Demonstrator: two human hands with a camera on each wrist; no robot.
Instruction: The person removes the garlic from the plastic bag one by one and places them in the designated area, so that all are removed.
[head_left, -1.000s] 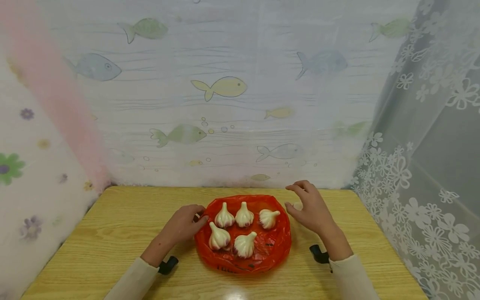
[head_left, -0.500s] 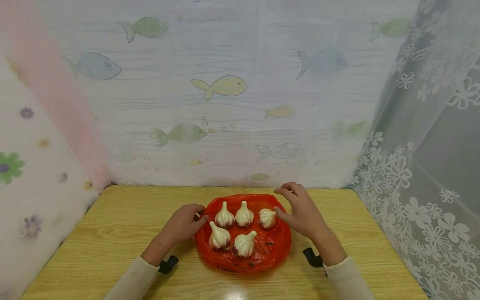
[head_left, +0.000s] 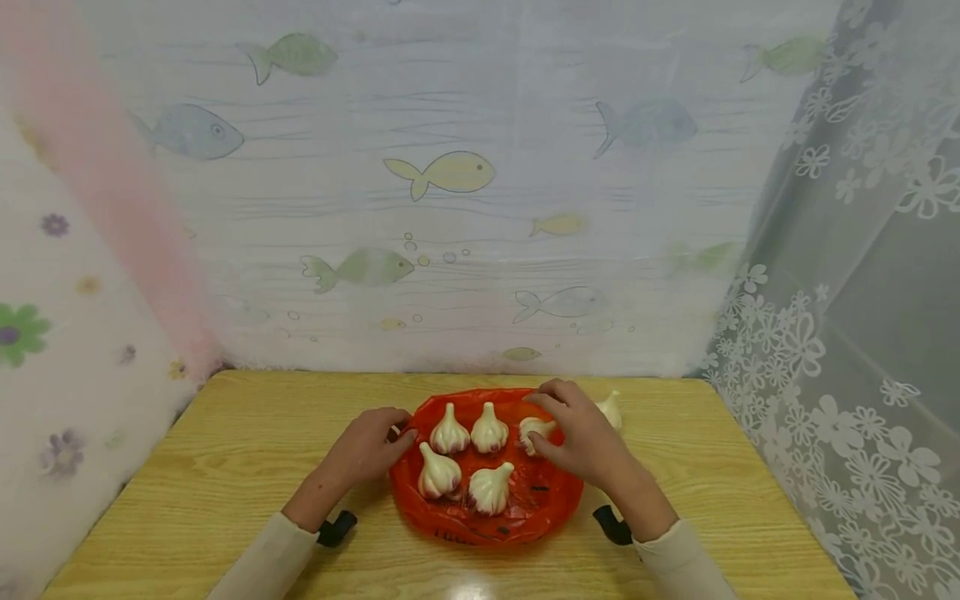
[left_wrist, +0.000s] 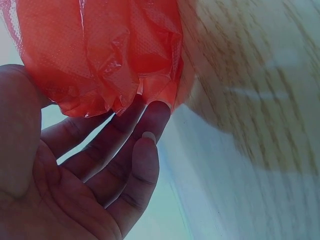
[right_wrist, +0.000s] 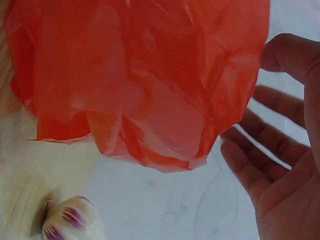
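A red plastic bag [head_left: 487, 533], opened out with a rolled rim, stands on the table with several garlic bulbs [head_left: 489, 428] inside. My left hand [head_left: 369, 446] grips the bag's left rim, thumb over the edge and fingers against the outside; in the left wrist view those fingers [left_wrist: 145, 165] touch the crinkled plastic. Over the right rim, my right hand [head_left: 581, 433] hovers with thumb and fingers apart, around the rightmost garlic bulb [head_left: 529, 432], which it partly covers. Whether it touches that bulb cannot be told. The right wrist view shows its relaxed fingers [right_wrist: 270, 135] beside the bag.
Another garlic bulb [head_left: 611, 410] lies on the table outside the bag, just behind the right hand. Black wrist mounts [head_left: 611, 525] hang under both wrists. A fish-print curtain [head_left: 465, 250] borders the wooden table's [head_left: 262, 433] back edge.
My right hand has moved left from beside the bag to over its right rim and the rightmost bulb, uncovering the bulb on the table. The left hand has stayed on the rim.
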